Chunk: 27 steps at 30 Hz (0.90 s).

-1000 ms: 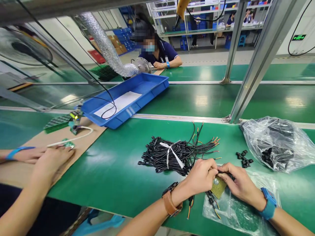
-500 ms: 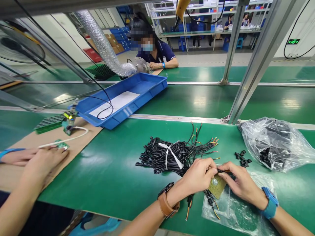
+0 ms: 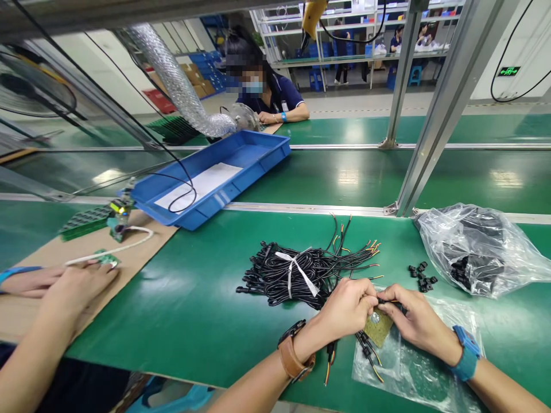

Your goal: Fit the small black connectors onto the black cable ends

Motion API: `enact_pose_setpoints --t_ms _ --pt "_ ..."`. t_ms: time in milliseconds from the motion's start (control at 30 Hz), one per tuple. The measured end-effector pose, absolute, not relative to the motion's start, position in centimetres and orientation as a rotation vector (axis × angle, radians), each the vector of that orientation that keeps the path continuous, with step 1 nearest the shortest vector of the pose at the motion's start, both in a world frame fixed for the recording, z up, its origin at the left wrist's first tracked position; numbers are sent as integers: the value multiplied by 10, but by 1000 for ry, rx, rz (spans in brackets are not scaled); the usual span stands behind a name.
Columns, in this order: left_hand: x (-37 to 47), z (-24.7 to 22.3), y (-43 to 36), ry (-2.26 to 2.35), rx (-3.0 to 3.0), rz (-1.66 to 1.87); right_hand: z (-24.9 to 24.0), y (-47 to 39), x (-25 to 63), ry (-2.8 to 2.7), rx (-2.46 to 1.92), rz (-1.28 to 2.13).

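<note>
My left hand [image 3: 350, 304] and my right hand [image 3: 415, 318] meet over the bench, each pinching a black cable whose orange-yellow wire end shows at the right fingers. The spot between the fingertips is mostly hidden. Just below lies a small yellowish-brown square piece [image 3: 379, 327] with a shiny round spot, on a clear plastic bag [image 3: 413, 367]. Several black cable ends [image 3: 368, 350] with bare coloured wires stick out under my left hand. A bundle of black cables [image 3: 288, 275], tied with a white strip, lies behind and left of it.
Small black clips [image 3: 423, 277] lie beside a clear bag of black parts [image 3: 477, 252] on the right. A blue tray [image 3: 206, 215] sits across the metal rail. At left, a co-worker's hands [image 3: 80, 284] touch a green circuit board [image 3: 105, 258]. A metal post [image 3: 439, 126] rises behind.
The view has shifted slightly. My two hands stay together at the cable, with only a small movement of the fingers.
</note>
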<state>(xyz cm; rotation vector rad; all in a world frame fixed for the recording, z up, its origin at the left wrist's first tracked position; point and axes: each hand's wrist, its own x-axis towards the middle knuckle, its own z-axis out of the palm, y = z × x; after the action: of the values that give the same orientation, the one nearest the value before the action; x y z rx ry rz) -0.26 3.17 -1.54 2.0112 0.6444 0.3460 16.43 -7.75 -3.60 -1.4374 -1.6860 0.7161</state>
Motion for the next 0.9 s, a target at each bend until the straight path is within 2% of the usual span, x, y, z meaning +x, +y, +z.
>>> enact_pose_setpoints --t_ms 233,333,433,533,633,767,900 --pt "-14 9 39 550 2017 235 -15 -84 179 -1858 -1361 608" --pt "-26 27 49 300 2009 10 -5 -86 204 -1817 -1441 354" --pt "-31 32 55 54 2001 -74 -9 -82 229 -1779 -1755 44" --pt "-23 19 50 259 2138 206 -26 -76 240 -1843 -2030 -158" --pt "-9 -2 40 562 2375 473 -41 -72 238 -1917 -2080 -158" --pt "2 -19 30 729 2712 335 -45 -72 235 -1892 -2010 -106" --pt "1 -20 30 764 2800 258 -41 -73 236 -1859 -1978 -62"
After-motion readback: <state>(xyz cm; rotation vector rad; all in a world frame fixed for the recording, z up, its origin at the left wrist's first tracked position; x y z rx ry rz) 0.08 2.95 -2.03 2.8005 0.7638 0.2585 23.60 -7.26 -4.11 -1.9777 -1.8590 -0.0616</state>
